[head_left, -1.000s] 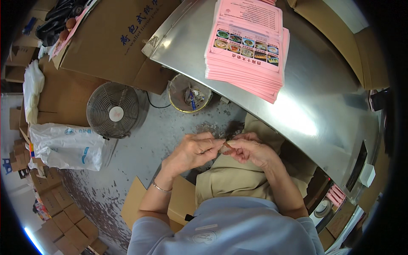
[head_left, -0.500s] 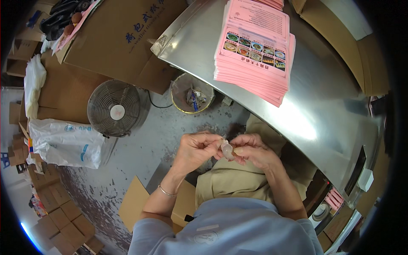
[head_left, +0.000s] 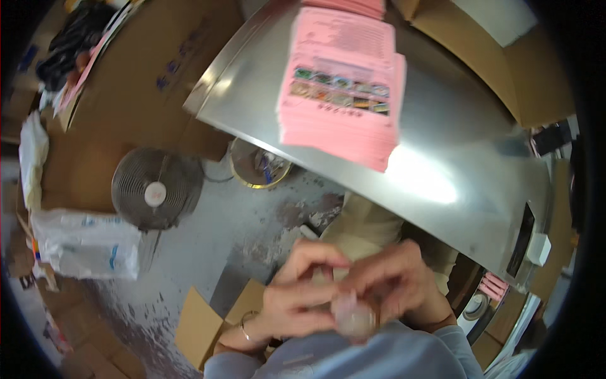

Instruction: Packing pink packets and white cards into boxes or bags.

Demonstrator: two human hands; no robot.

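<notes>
A pale, translucent round fruit [head_left: 355, 318], like a peeled lychee, is held close in front of my blue shirt [head_left: 404, 354]. My left hand [head_left: 297, 294] has its fingers curled and meets the fruit from the left. From the right, my right hand [head_left: 398, 278] bends over it, with fingertips against its side. Motion blurs both hands and the fruit, so the exact finger contact is hard to make out. A bracelet [head_left: 246, 325] circles my left wrist.
A steel table [head_left: 454, 145] carries a stack of pink printed sheets [head_left: 344, 76]. On the floor to the left are a round fan [head_left: 154, 192], a lined bin [head_left: 260, 164] with litter, and a white plastic bag [head_left: 88, 246]. An open carton [head_left: 199, 328] stands beside my left forearm.
Both hands have come down toward my chest with the fruit, and my right hand has turned over it. The view has shifted, moving the table and stack left in the picture.
</notes>
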